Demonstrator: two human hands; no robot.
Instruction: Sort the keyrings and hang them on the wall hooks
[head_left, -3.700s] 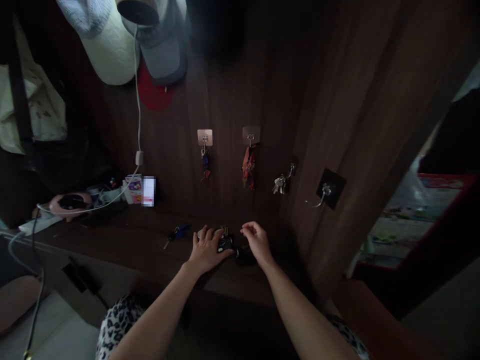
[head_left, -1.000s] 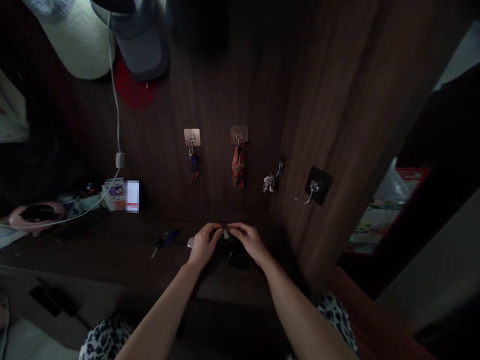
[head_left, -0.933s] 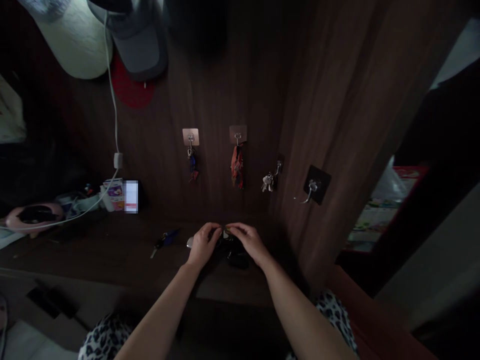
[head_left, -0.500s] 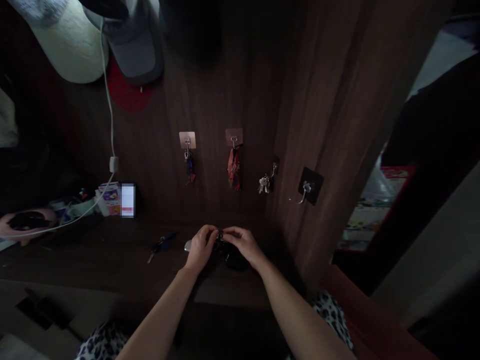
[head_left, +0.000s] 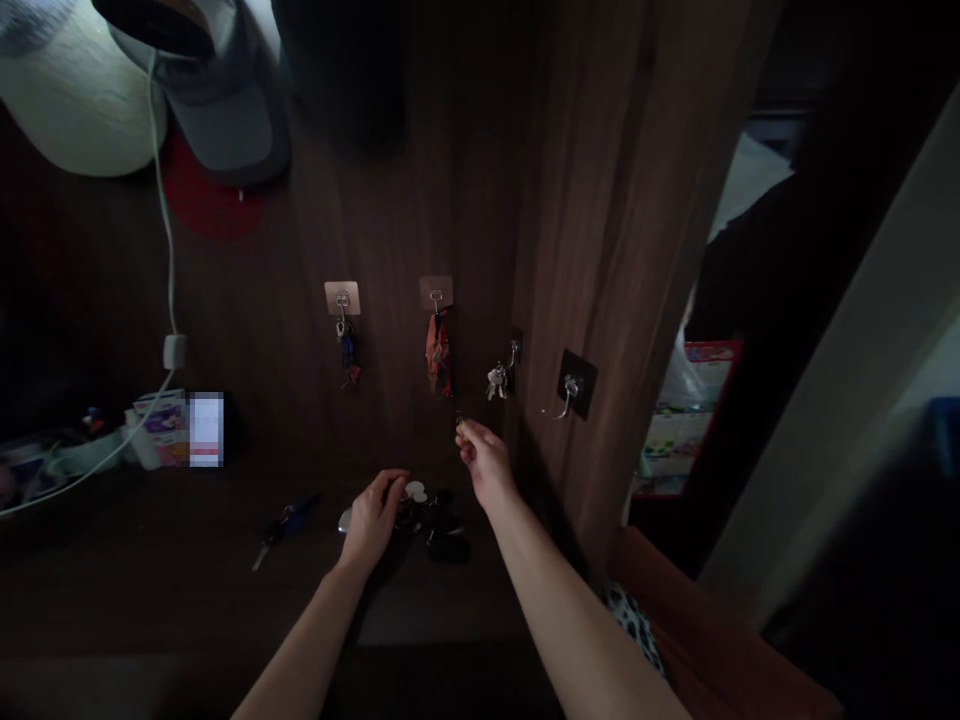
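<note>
My right hand (head_left: pixel 486 462) is raised above the shelf, thumb and fingertips pinching a small brass-coloured metal piece (head_left: pixel 460 427); its exact kind is too small to make out. My left hand (head_left: pixel 369 515) rests low on the shelf, fingers loosely bent and thumb apart from the index finger. Beside its fingertips lies a bunch of dark keys and fobs (head_left: pixel 439 525) with a pale round tag (head_left: pixel 415 491). A silvery object (head_left: pixel 345 521) shows partly from under the left hand. Farther left, a key with a blue tag (head_left: pixel 285 525) lies on the shelf.
On the back panel, two hooks carry a blue key bunch (head_left: pixel 346 348) and an orange one (head_left: pixel 438 352). Silver keys (head_left: pixel 498 380) hang near the corner, beside a bare hook (head_left: pixel 570 388) on the side panel. Caps (head_left: pixel 225 110) hang upper left, near a white cable (head_left: pixel 166 240).
My right hand has parted from the left and risen, with a small piece between its fingertips. My left hand stays by the keys, its grip loosened. The view has shifted right.
</note>
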